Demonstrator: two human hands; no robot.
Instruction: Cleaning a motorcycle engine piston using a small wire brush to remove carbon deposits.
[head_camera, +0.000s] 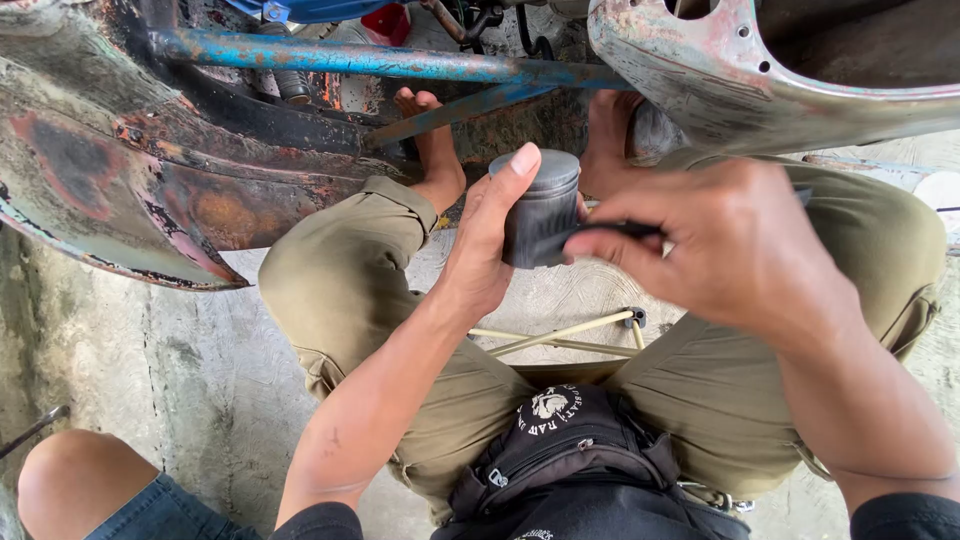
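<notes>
Two hands at work over the lap: left hand (490, 235) wrapped around a dark grey piston (538, 210), fingers closed on its side, thumb up along the crown. Right hand (725, 240) pinching a thin black tool (610, 230), tip touching the piston's skirt. Piston upright between olive-trousered knees (340, 270), just below a rusty scooter frame (150, 170) with a blue tube (350, 58). Black waist bag (570, 450) nearest the camera.

Olive-khaki trousers (360, 270), black sleeves (320, 522), black zipped waist bag (570, 470) with white emblem, bare feet (432, 140).
</notes>
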